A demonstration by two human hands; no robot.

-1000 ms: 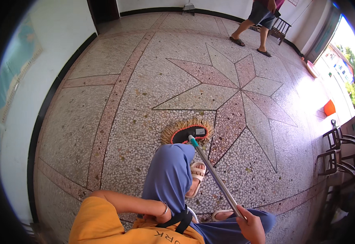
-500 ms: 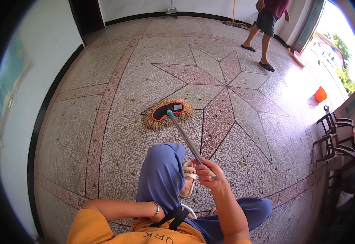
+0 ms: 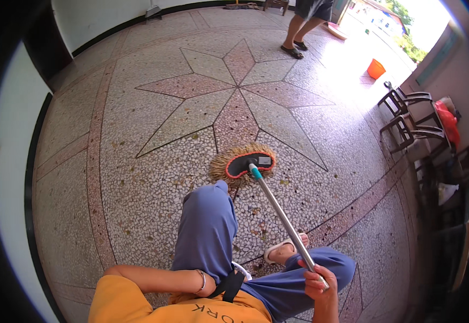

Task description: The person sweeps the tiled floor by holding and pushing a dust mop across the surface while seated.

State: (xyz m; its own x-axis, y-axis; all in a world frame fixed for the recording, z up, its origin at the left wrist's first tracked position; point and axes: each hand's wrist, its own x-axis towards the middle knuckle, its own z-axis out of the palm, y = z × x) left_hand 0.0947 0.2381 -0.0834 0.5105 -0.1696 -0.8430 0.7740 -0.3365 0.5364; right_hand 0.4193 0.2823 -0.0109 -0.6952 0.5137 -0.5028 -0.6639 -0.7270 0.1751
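My right hand (image 3: 319, 282) is wrapped round the end of a silver mop handle (image 3: 283, 215), beside my right knee. The handle slants forward and left to a teal joint on the mop head (image 3: 233, 166). That head has a black, red-edged top and a beige fringe lying flat on the speckled floor, just ahead of my left knee. My left hand (image 3: 208, 285), below a silver bracelet, rests bent in at my waist next to a black strap; its fingers are hidden.
A person (image 3: 297, 29) in dark shorts and slippers stands at the far side, near the bright doorway. An orange bucket (image 3: 376, 69) sits by that doorway. Dark chairs (image 3: 398, 132) line the right wall. A dustpan (image 3: 153, 12) stands at the back wall.
My right hand has drawn the mop back and to the right, closer to me. My view has turned right, and my right foot has stepped right. My left hand stays at my waist.
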